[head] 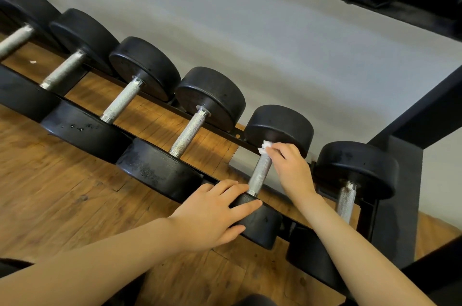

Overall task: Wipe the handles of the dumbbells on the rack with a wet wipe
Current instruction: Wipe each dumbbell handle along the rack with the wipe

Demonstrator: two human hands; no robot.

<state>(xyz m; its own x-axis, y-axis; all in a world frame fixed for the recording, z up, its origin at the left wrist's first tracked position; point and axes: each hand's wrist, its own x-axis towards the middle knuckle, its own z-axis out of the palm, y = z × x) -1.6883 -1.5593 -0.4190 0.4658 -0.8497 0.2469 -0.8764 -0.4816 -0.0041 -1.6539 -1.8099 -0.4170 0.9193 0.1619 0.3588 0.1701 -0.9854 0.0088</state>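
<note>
Mostly hidden: wet wipe (264,145) under right hand (291,168)

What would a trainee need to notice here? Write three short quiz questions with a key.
1. True or false: the left hand rests on a near-end weight.
2. Which hand holds the wipe?
3. The wipe touches the handle at: A) the far end, B) the middle, C) the near end.

Key: 1 true. 2 The right hand. 3 A.
</note>
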